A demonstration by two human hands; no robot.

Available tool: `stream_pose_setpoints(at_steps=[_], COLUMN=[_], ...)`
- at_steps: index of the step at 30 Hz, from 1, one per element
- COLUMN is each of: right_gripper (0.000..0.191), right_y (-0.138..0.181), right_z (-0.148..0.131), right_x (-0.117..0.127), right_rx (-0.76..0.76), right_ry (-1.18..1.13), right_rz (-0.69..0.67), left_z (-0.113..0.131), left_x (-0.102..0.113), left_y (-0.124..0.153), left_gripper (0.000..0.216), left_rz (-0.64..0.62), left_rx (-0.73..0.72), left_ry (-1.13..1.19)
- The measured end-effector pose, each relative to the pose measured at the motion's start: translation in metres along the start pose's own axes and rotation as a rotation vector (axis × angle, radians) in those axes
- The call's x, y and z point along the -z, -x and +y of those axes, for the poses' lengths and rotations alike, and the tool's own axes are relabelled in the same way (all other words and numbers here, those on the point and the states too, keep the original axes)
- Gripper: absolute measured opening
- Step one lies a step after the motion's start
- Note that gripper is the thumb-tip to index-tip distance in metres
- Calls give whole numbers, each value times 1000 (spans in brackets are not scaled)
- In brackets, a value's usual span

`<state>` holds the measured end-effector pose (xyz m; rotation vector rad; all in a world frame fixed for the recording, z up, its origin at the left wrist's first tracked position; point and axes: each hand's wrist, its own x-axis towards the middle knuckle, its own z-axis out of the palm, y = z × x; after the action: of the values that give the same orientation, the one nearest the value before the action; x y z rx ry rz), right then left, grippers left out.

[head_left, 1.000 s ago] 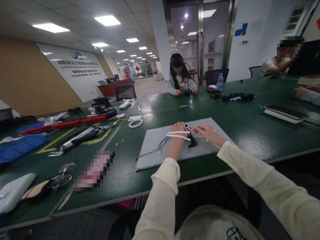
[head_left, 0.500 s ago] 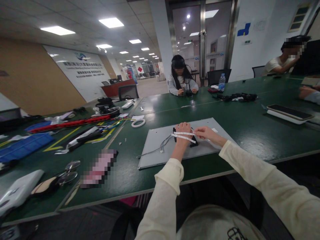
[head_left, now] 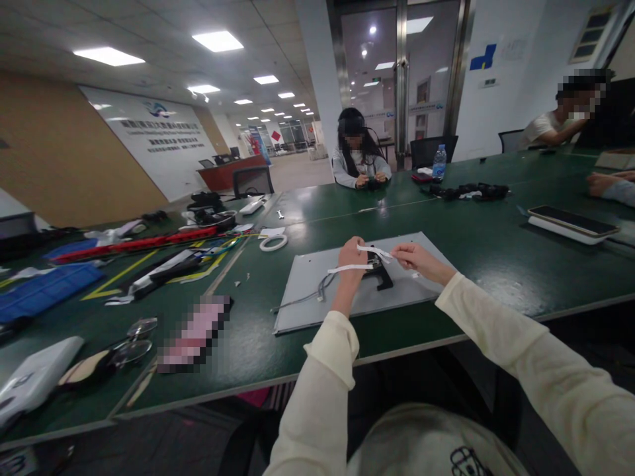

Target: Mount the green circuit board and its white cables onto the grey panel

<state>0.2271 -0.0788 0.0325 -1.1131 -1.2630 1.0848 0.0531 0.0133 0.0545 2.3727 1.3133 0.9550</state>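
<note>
A grey flat panel (head_left: pixel 307 291) lies on the green table (head_left: pixel 496 258) in front of me, with a black bracket (head_left: pixel 381 276) and thin grey wires (head_left: pixel 302 301) on it. My left hand (head_left: pixel 351 259) is raised over the panel, fingers closed on a white strip (head_left: pixel 347 268). My right hand (head_left: pixel 415 258) pinches the other end of a white strip (head_left: pixel 380 252) close to the left hand, above the black bracket.
A white tape roll (head_left: pixel 273 242), red bar (head_left: pixel 133 245), blue tray (head_left: pixel 40 291), cables and tools crowd the table's left. A phone on a white box (head_left: pixel 570 223) and a water bottle (head_left: pixel 438 163) stand right. Other people sit at the far side and right.
Both hands have lifted off the panel with the white strips. The strips, earlier lying across my left hand, now stretch between the two hands above the black bracket.
</note>
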Motion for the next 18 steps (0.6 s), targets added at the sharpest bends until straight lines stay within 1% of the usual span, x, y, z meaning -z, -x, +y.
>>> stream_pose_setpoints(at_steps=[2,4,5,6,7,8,10,11,12,15,18], right_gripper=[35,36,36,38,39,40,42,43,44,45,44], right_y=[-3,-5,-6,-6,-6,-5,-4,-4,-4,-5,-5], right_z=[4,9,11,13,14,15,16,17,18,22,29], right_x=[5,9,10,11,11,11,11,11,11,11,11], right_rx=[-2,-13,-22,-30,-34,-34,-30,-26,-20,28,115], right_ry=[-17,-28,-18,5,39,83,208,279,343,451,566], right_rz=[49,90,104,114,123,134,163,174,178,132,109], left_z=[2,7,10,12,14,15,13,12,10,6,8], left_x=[2,3,4,3,2,1,-2,-4,-5,-6,-3], left_y=[-3,-2,-1,1,4,7,13,17,21,33,45], left_gripper=[51,69,74,73,67,56,29,18,13,16,21], left_rz=[-20,-129,-199,-260,-293,-291,-236,-213,-201,-229,-278], left_rx=[105,190,216,230,223,191,103,69,44,-7,-28], left_ry=[174,294,332,357,351,310,179,113,57,-51,-182])
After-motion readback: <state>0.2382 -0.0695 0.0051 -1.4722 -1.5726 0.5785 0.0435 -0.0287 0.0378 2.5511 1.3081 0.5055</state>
